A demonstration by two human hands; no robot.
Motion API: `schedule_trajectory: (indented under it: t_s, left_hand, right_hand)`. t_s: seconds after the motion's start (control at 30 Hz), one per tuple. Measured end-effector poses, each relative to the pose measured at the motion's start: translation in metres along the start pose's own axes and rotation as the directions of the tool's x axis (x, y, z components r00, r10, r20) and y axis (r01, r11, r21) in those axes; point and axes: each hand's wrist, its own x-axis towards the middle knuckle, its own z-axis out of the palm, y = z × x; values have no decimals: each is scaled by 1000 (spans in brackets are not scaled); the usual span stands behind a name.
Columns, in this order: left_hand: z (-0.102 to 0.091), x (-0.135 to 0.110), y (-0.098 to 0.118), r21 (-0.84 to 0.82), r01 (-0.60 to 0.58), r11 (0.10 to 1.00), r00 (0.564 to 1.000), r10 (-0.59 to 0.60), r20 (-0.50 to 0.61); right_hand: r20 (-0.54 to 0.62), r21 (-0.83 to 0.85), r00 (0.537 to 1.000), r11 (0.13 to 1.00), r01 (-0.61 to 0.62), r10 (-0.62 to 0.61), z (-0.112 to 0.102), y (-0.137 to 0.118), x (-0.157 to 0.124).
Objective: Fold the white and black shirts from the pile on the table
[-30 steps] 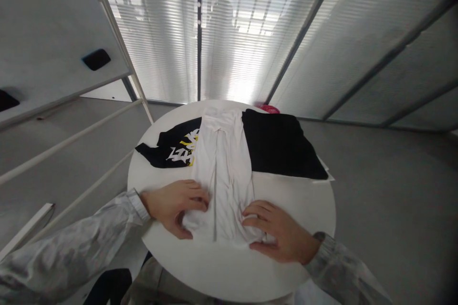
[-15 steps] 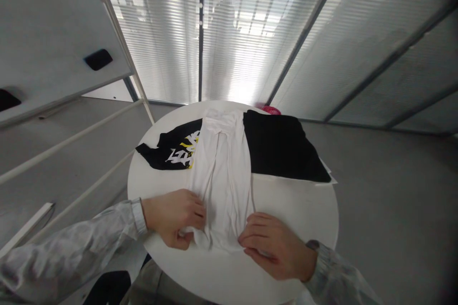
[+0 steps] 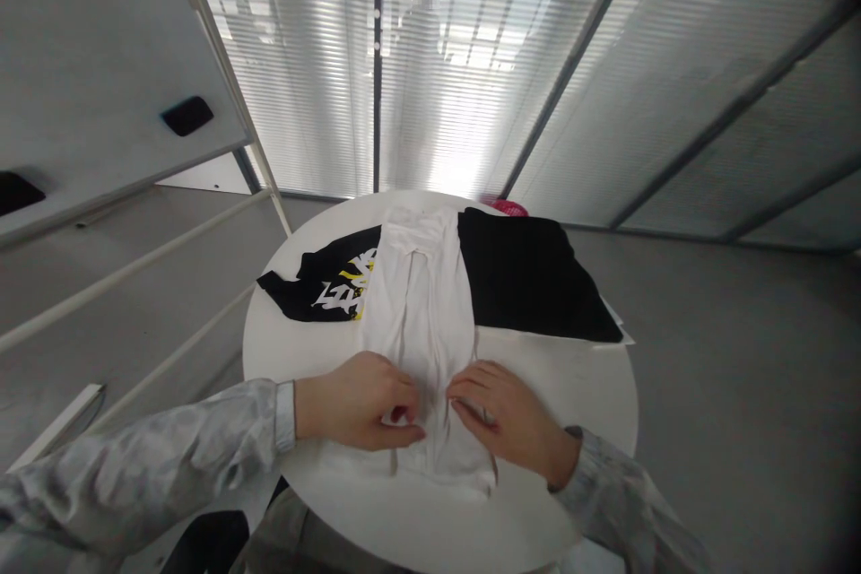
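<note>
A white cloth garment [image 3: 421,323] lies lengthwise down the middle of the round table, in a narrow strip with creases running along it. My left hand [image 3: 367,399] is over its lower left part, fingers curled and thumb stretched apart from them. Against the lower right part rests my right hand [image 3: 508,417], its fingers bent with the tips at the cloth and the thumb beneath them. The lower hem lies on the table between and below my hands. Black cloth with white and yellow lettering [image 3: 343,282] shows left of the white garment.
A flat black piece [image 3: 531,273] with white edges under it lies right of the garment. The round white table [image 3: 571,395] has a pinkish-red object [image 3: 508,208] behind its far edge. Railings [image 3: 134,265] stand at left, a translucent ribbed partition [image 3: 457,117] beyond.
Both hands have left the garment's lower corners and moved inward and a little away from me. The lower hem now lies flatter and spreads farther right.
</note>
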Motion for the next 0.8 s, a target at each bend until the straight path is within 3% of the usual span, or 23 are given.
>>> schedule_trajectory:
  t_s: [0.07, 0.17, 0.4, 0.5, 0.7, 0.8]
  left_hand:
    - [7, 12, -1, 122, -49, 991, 999, 48, 5]
    - [13, 23, -7, 235, -264, 935, 963, 242, 117]
    - [10, 25, -5, 286, -500, 818, 865, 460, 199]
    - [11, 19, -2, 217, -541, 813, 839, 503, 208]
    - [21, 14, -1, 244, -469, 848, 883, 442, 161]
    - [25, 18, 1, 255, -517, 817, 856, 489, 168]
  right_hand:
    - [-74, -23, 995, 998, -62, 60, 4, 10, 2]
    - [-105, -19, 991, 997, -81, 78, 6, 19, 1]
    - [-87, -21, 995, 999, -39, 37, 6, 17, -7]
    - [-114, -29, 993, 1000, 4, -7, 6, 17, -8]
    - [-88, -66, 996, 998, 15, -21, 6, 14, -5]
    - [-54, -69, 998, 997, 24, -28, 8, 14, -6]
